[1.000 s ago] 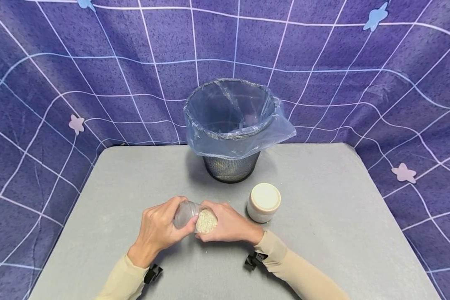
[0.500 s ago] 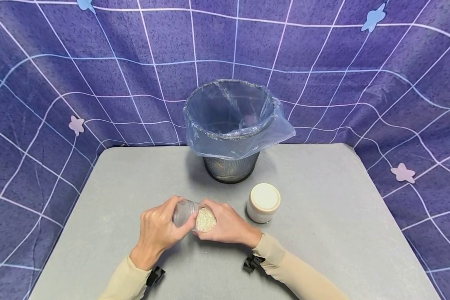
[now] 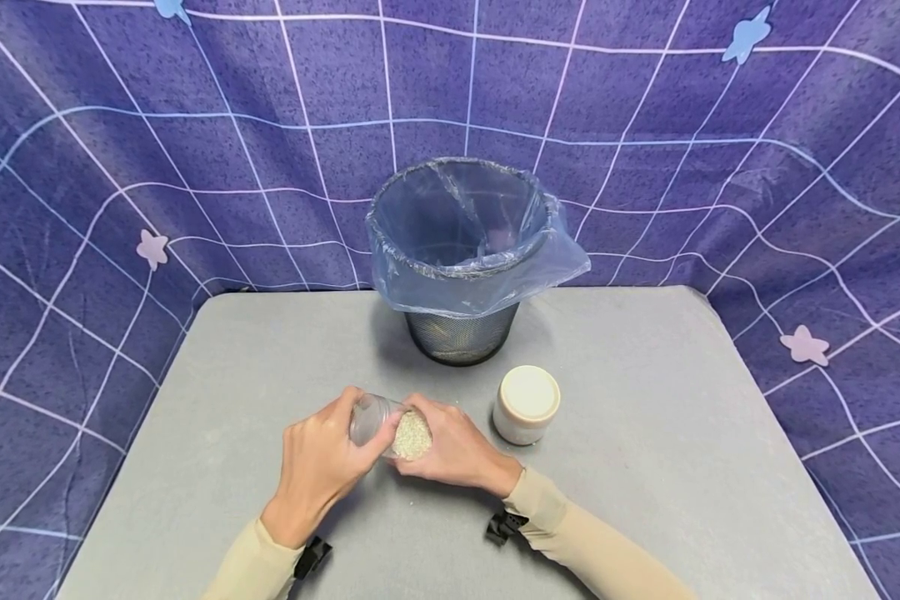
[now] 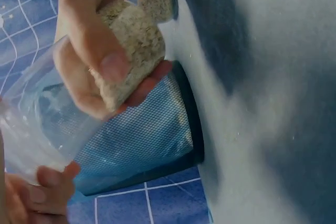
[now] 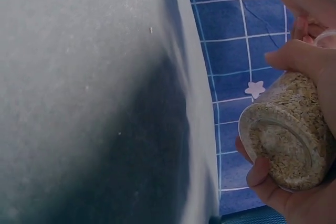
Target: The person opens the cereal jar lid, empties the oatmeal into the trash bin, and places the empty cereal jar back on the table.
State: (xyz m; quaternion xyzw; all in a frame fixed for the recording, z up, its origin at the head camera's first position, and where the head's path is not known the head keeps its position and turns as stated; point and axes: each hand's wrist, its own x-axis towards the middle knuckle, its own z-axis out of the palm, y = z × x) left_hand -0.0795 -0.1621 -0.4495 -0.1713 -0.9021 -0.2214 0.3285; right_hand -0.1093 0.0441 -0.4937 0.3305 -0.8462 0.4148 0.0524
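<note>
Fingers of the left hand [image 3: 317, 462] curl round clear plastic [image 3: 366, 419], those of the right hand [image 3: 453, 446] round a clear jar [image 3: 412, 436] of flakes [image 5: 296, 100]. I can't tell if that's one jar or two. Under them, one worktop [image 3: 667, 467] carries one white-topped jar [image 3: 527, 408] and one bin [image 3: 461, 335].

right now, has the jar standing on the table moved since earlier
No, not visibly in any direction: the standing jar keeps its place relative to the bin.
</note>
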